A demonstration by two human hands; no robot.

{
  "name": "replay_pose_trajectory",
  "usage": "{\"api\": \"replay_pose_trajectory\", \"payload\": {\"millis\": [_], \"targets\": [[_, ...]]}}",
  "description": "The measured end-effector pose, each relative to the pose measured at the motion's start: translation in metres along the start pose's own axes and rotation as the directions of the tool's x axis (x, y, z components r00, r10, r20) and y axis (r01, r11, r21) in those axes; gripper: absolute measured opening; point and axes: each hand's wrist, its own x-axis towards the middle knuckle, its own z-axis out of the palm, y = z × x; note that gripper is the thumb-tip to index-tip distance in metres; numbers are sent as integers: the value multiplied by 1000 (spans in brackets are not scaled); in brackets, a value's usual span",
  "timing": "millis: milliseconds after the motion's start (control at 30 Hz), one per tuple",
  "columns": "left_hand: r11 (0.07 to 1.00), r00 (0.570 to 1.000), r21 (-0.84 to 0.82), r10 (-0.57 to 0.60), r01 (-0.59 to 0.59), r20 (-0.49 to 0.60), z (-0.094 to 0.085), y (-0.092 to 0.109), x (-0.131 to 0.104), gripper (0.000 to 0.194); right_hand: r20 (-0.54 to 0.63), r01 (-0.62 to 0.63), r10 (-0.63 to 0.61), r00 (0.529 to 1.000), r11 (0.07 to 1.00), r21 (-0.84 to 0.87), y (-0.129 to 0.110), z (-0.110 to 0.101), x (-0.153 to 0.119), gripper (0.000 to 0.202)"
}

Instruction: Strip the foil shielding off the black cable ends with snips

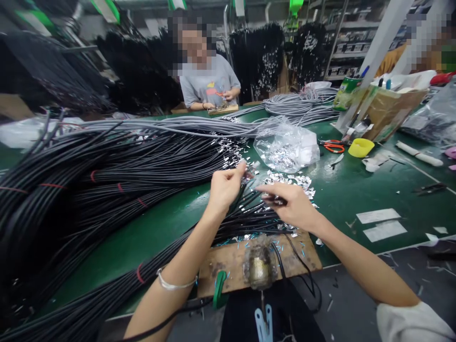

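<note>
My left hand [225,186] is closed in a pinch above the cable ends; what sits between its fingertips is too small and blurred to name. My right hand [292,204] faces it from the right, fingers curled around a dark object, mostly hidden by the palm. Below both hands lies a bundle of black cables [171,254] with a red tie [140,273], its ends reaching a wooden board [228,266]. Silvery foil scraps [301,181] lie just beyond my right hand. On the board stands a rounded, brass-coloured device [260,266] wrapped in clear film.
Large black cable bundles [160,173] fill the left of the green table [356,190], with grey cables [178,126] behind. A clear plastic bag [288,147], orange-handled tool [334,146] and yellow cup [361,147] stand right. A green clamp [220,289] grips the board. A co-worker [210,85] sits opposite.
</note>
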Motion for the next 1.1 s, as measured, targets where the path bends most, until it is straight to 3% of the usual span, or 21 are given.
{"api": "replay_pose_trajectory", "payload": {"millis": [67,133,167,233,300,400,500,567,700,800,900,1033,1100], "targets": [[956,991,-260,-135,135,20,-6,0,1,54,197,37,-13,980,992,-118,-2,6,-3,55],[893,988,-424,-134,151,70,-10,-1,-4,49,288,59,6,958,975,-216,-2,12,-5,64],[880,988,-454,-96,139,118,-11,-1,-8,46,278,65,-3,961,974,-215,-2,15,-6,62],[893,980,-442,6,86,201,-8,0,-19,42,153,64,-48,987,993,-101,-2,17,-5,46],[927,962,-374,116,-16,246,-3,5,-31,44,-69,45,-41,997,997,56,-2,16,-4,30],[949,926,-206,285,-237,249,3,13,-46,42,-337,0,64,939,982,186,-6,7,-2,18],[931,899,-81,364,-355,245,6,16,-53,28,-405,-27,125,906,970,240,-12,-2,-1,14],[949,913,-107,315,-297,261,7,14,-54,23,-396,-28,130,909,967,253,-13,-4,-1,14],[952,935,-304,135,-30,328,10,9,-55,24,-397,35,58,916,974,223,-11,2,-2,11],[882,933,-468,117,60,340,11,7,-56,38,-399,119,-45,916,980,162,-11,9,-4,16],[813,901,-565,129,144,415,8,5,-56,34,-348,179,-120,930,974,140,-15,8,-6,21],[760,867,-598,93,255,489,3,3,-56,22,-284,29,39,958,972,233,-19,-4,-4,10],[756,870,-603,93,254,484,0,4,-56,21,-245,-42,102,964,970,239,-19,-11,-3,18]]}}
